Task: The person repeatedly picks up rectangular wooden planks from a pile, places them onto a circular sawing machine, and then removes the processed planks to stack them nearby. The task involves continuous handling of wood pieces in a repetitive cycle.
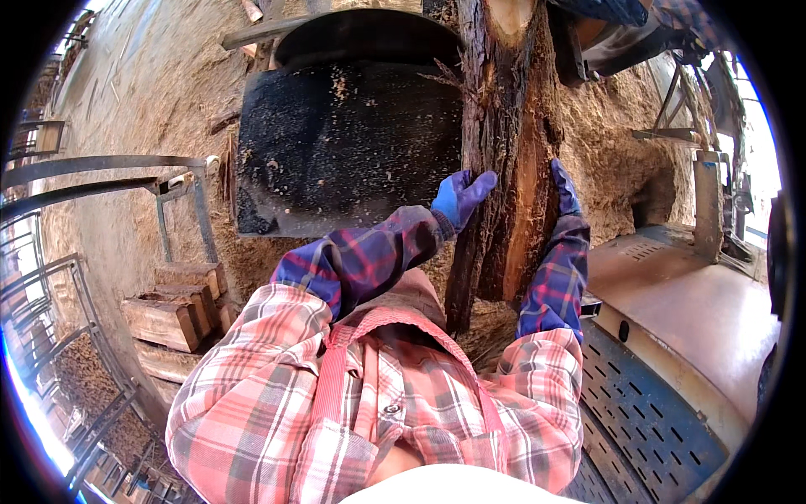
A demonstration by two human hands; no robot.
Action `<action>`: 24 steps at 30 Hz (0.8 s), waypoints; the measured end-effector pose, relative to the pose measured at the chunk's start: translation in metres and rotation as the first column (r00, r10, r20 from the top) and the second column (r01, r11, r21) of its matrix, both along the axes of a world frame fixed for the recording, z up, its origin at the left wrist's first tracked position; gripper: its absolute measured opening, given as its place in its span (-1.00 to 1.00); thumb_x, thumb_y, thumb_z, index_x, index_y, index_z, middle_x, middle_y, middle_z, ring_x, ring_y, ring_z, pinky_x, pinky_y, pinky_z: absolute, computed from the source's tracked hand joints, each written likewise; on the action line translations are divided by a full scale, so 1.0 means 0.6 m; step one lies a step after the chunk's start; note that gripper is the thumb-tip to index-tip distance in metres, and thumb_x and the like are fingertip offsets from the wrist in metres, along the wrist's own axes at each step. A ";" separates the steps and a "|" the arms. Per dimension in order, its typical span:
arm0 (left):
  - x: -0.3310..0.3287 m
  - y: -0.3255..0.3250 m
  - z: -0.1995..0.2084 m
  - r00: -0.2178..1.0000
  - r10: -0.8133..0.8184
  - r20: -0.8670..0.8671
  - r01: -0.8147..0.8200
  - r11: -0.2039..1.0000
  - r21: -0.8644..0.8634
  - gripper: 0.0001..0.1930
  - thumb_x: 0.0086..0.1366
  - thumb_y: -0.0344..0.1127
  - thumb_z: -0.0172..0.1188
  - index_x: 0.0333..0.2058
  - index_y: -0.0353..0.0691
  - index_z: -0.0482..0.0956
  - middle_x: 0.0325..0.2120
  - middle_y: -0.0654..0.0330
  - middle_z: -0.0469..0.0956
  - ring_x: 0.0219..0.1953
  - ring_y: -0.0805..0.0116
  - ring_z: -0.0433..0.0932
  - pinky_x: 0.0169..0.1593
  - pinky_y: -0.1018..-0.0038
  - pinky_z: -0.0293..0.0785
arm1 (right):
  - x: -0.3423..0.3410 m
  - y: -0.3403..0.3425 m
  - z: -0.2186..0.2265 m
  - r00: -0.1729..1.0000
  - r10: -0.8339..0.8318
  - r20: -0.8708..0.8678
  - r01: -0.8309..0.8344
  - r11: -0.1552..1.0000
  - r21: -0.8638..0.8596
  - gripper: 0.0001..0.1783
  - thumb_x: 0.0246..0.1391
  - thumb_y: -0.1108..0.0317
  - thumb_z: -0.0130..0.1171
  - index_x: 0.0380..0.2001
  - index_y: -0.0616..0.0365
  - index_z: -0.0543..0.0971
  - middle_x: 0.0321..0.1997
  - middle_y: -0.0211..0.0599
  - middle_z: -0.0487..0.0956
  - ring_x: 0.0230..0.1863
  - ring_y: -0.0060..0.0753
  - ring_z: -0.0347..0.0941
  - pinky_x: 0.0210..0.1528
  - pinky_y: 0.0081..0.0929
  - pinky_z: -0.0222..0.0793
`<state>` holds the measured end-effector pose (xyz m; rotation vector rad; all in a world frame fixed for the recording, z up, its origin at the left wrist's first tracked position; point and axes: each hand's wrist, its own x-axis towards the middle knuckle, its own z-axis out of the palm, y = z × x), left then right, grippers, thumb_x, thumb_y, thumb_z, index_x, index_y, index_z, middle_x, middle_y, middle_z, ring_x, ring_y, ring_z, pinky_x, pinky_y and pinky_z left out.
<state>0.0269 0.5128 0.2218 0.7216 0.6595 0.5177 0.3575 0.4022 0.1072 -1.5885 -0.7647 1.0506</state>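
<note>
A long bark-covered log [504,151] runs up from in front of my body, with stripped reddish wood showing along its right side and a pale patch at its far end. My left hand [462,199], in a blue glove, rests against the log's left side with its thumb out over the bark. On the opposite side my right hand [566,186], gloved in the same blue, presses along the log's edge. The log is held between both hands. Fingers of each hand are partly hidden by the wood.
Left of the log lies a dark flat plate [353,151] sprinkled with wood chips. A metal machine table [680,286] stands at right, above a slotted blue panel [646,403]. Cut wood blocks [168,315] are stacked at left, near a metal frame [101,172]. Another person's sleeve [688,21] shows at top right.
</note>
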 end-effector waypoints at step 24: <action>-0.253 0.120 -0.018 0.989 0.113 0.093 -0.107 0.992 -0.069 -0.65 0.10 -0.10 0.26 -0.33 -0.29 0.51 -0.45 0.35 0.49 -0.45 0.57 0.38 -0.32 0.57 0.34 | -0.306 0.159 0.083 0.901 0.115 0.419 -0.041 0.982 -0.182 -0.52 0.19 0.23 -0.21 0.10 0.30 0.25 0.21 -0.23 0.24 0.22 -0.36 0.13 0.26 -0.51 -0.01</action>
